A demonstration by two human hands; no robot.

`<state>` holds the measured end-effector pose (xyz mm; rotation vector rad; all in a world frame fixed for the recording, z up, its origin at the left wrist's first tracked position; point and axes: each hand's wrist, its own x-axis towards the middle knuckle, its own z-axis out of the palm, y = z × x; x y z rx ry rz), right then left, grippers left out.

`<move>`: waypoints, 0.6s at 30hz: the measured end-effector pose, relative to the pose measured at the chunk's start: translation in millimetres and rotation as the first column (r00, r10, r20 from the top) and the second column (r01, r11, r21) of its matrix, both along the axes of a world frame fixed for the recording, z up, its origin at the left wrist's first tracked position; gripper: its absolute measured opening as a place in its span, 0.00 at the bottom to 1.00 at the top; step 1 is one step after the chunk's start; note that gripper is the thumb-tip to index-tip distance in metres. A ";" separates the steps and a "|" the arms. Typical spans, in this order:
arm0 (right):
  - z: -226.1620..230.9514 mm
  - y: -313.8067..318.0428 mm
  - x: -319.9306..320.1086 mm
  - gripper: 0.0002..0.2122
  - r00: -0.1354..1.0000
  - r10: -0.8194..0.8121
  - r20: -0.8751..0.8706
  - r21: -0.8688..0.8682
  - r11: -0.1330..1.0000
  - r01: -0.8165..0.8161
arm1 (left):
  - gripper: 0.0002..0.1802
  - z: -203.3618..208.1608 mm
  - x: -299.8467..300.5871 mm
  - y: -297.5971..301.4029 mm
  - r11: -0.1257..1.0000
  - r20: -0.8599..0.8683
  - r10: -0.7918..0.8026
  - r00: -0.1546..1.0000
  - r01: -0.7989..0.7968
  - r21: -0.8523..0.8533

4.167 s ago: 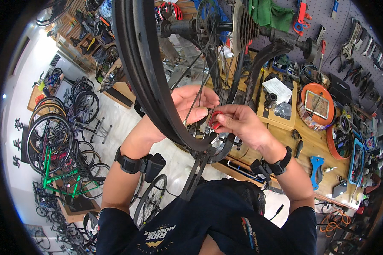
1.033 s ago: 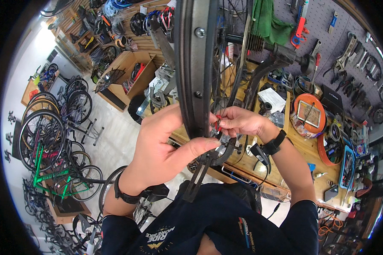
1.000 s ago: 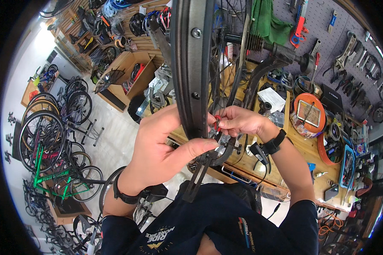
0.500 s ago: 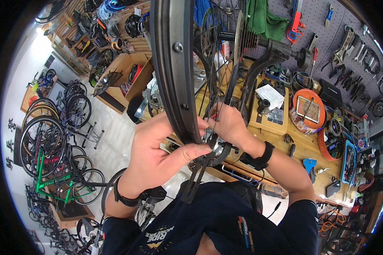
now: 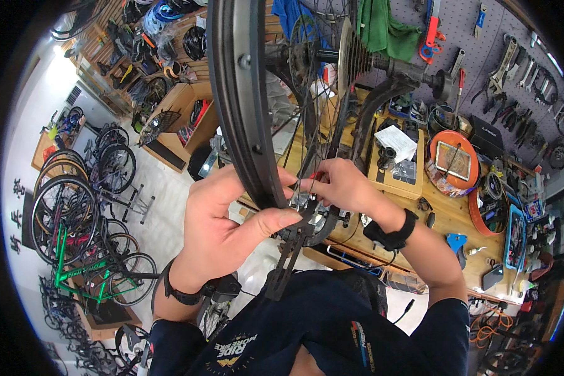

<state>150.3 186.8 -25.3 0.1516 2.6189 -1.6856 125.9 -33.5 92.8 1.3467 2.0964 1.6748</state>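
In the head view, a wooden workbench (image 5: 452,216) lies at right, a tool-hung pegboard (image 5: 470,37) beyond it; bicycles (image 5: 84,271) stand at left on pale floor (image 5: 169,194). An orange tub (image 5: 443,137) sits on the bench. The wheel rim (image 5: 241,94) is upright in a black stand (image 5: 370,119), hiding part of the left fingers. The left hand (image 5: 222,225) clasps the rim; the right hand (image 5: 338,185) pinches a small red tool (image 5: 318,176) by the spokes (image 5: 308,122).

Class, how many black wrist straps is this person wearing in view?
2: one strap around the wrist of the left hand, another strap around the wrist of the right hand.
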 end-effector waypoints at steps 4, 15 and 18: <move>-0.2 -1.9 8.7 0.16 0.984 -0.173 -0.049 0.094 0.980 0.177 | 0.15 -10.8 1.6 0.5 0.999 0.000 0.001 1.000 -0.001 0.038; -1.9 15.7 26.7 0.14 0.987 0.157 -0.034 -0.600 0.787 -0.146 | 0.18 -7.7 -1.9 0.9 0.999 0.035 -0.025 0.999 0.024 0.047; -8.8 16.2 22.4 0.15 0.975 0.214 -0.055 -0.631 0.750 -0.200 | 0.22 -8.0 -3.9 -0.6 0.999 0.014 -0.046 0.999 0.046 -0.002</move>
